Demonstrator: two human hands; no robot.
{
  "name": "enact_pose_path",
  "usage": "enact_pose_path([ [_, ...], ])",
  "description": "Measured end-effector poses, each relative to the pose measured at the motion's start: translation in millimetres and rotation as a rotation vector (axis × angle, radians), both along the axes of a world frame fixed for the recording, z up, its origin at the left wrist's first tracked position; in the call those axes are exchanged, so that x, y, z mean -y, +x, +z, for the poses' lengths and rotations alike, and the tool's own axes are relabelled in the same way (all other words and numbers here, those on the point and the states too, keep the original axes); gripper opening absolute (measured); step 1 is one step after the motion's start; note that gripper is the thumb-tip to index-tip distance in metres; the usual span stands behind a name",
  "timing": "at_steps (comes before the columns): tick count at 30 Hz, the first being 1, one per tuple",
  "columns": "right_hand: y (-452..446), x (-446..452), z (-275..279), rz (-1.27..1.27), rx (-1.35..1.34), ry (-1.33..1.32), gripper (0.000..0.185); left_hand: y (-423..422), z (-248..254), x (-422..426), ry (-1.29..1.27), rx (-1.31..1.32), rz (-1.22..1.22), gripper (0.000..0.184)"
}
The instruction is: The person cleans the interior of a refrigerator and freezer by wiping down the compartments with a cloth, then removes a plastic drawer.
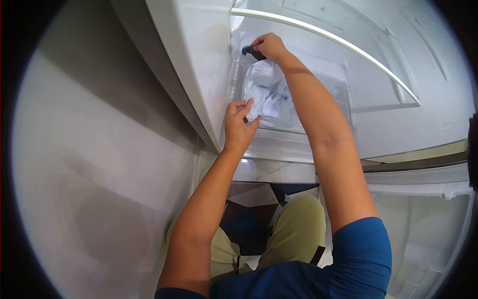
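Note:
Crumpled white plastic bags [271, 92] lie in a clear drawer [338, 89] inside a white fridge. At their lower left edge, my left hand [240, 124] has its thumb and fingers closed on the white plastic. My right hand [270, 46] is above the bags, near the drawer's back left, with its fingers pinched on a small black item [254, 52]. What the black item is cannot be made out.
A curved shelf edge [328, 29] arches above the drawer on the right. The fridge's side wall [189, 55] stands close on the left. An open door with racks [423, 234] is at the lower right. Below, my knees are over a patterned floor mat [246, 224].

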State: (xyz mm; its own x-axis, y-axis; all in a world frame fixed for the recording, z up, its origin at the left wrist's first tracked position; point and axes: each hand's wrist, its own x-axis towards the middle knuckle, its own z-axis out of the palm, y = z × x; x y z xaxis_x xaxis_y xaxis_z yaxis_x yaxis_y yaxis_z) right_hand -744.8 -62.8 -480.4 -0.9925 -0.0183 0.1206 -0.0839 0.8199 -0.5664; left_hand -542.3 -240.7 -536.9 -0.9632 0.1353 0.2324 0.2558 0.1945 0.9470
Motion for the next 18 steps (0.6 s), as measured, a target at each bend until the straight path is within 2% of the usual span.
enact_pose_path([
  [1,2,5,11,-0.074,-0.030,-0.098,0.018,0,0,0,0.002,-0.016,-0.002,0.047],
  [3,2,19,30,-0.066,0.022,-0.089,0.015,0,0,0,0.002,-0.009,-0.002,0.047],
  [5,1,34,39,0.151,0.205,0.344,0.025,0,0,0,0.001,-0.006,-0.006,0.047],
  [6,-1,47,36,0.027,0.185,0.338,0.027,0,0,-1,0.022,-0.009,-0.003,0.047],
  [7,1,52,35,0.031,0.184,0.339,0.027,0,0,-1,0.041,-0.014,0.001,0.048],
  [10,10,61,29,0.241,0.367,0.602,0.029,-1,-2,-2,0.007,-0.023,0.002,0.048],
  [14,21,66,22,0.264,0.436,0.646,0.036,0,-4,-3,-0.011,-0.044,0.009,0.048],
  [16,23,71,19,0.167,0.390,0.677,0.039,-2,-3,-3,-0.024,-0.026,0.010,0.048],
  [18,22,70,24,0.203,0.391,0.702,0.039,-1,-4,-3,-0.016,-0.039,0.013,0.048],
])
